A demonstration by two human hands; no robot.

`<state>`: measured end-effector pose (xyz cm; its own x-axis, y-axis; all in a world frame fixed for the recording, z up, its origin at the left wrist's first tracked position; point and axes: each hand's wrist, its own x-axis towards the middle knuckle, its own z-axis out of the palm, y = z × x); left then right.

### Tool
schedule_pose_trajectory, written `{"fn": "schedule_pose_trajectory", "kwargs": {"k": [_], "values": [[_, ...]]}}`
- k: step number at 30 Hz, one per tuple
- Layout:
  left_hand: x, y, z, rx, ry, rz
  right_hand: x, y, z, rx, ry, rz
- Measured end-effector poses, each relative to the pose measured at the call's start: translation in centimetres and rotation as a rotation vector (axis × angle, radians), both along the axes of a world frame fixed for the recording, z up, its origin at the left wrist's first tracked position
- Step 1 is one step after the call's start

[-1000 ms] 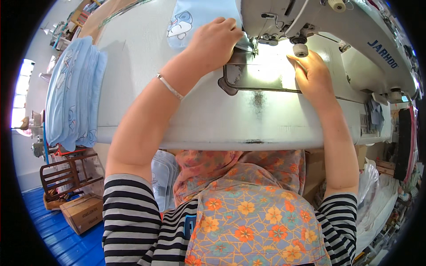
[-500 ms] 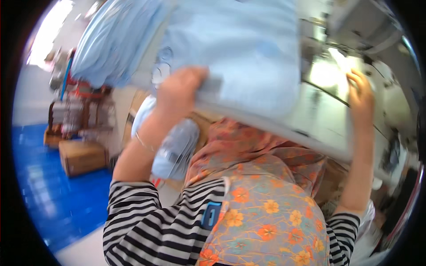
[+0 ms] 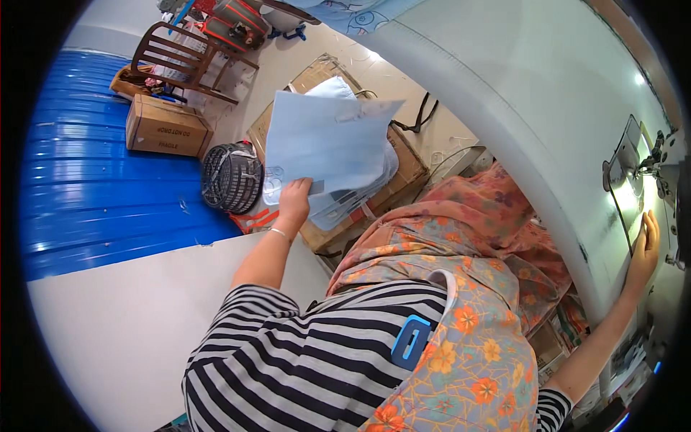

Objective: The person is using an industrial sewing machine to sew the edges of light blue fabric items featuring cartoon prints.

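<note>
My left hand (image 3: 294, 205) is closed on the edge of a light blue fabric panel (image 3: 327, 140), beside a small grey patch on it. The panel hangs over a stack of similar blue pieces (image 3: 360, 205) lying on flattened cardboard, left of the table. A faint line drawing shows at the panel's lower left corner. At the far right, my right hand (image 3: 646, 245) rests by the lit needle area of a sewing machine (image 3: 658, 169). Its fingers are stretched out, and nothing shows in them.
The white sewing table (image 3: 497, 79) curves along my right, with printed blue fabric (image 3: 360, 14) at its far edge. On the left are a black basket (image 3: 232, 176), a cardboard box (image 3: 167, 126), a wooden chair (image 3: 180, 61) and a white board (image 3: 144, 317). Blue sheeting (image 3: 93, 180) covers the floor.
My left hand has carried the blue panel off the table, down and left over the stack. The view has turned left. My right hand stays by the machine.
</note>
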<state>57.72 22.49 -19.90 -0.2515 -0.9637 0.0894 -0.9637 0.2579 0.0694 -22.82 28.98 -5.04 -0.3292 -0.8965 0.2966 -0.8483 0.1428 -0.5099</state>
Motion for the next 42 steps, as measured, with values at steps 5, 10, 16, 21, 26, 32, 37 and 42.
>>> {"fn": "schedule_pose_trajectory", "kwargs": {"k": [5, 10, 16, 21, 26, 32, 37, 42], "values": [[-4.0, -0.1, -4.1, 0.059, 0.206, 0.513, -0.7, 0.3, -0.2, -0.008, -0.009, -0.004], [-3.7, 0.7, -5.7, 0.160, 0.166, 0.372, -1.2, 0.2, -0.1, 0.002, 0.032, -0.011], [-7.5, 0.8, -4.6, 0.387, -0.076, 0.231, -0.1, 0.9, 0.1, 0.001, 0.029, -0.043], [-15.7, -12.2, 9.1, -0.192, 0.328, -0.258, 4.1, 3.8, 0.2, -0.022, 0.076, -0.132], [-20.3, -26.1, 27.6, -0.993, 0.099, -0.337, 6.5, 4.6, 0.9, -0.051, 0.064, -0.163], [-21.6, -32.7, 29.9, -0.490, 0.004, -0.234, 6.8, 5.6, 0.6, -0.102, 0.165, -0.172], [-13.9, -41.6, 28.1, -0.187, 0.127, -0.209, 9.8, 3.5, 3.5, -0.103, 0.186, -0.169], [-8.9, -47.1, 32.6, -0.317, -0.047, -0.345, 11.1, 7.3, 5.3, -0.286, 0.179, -0.244]]}}
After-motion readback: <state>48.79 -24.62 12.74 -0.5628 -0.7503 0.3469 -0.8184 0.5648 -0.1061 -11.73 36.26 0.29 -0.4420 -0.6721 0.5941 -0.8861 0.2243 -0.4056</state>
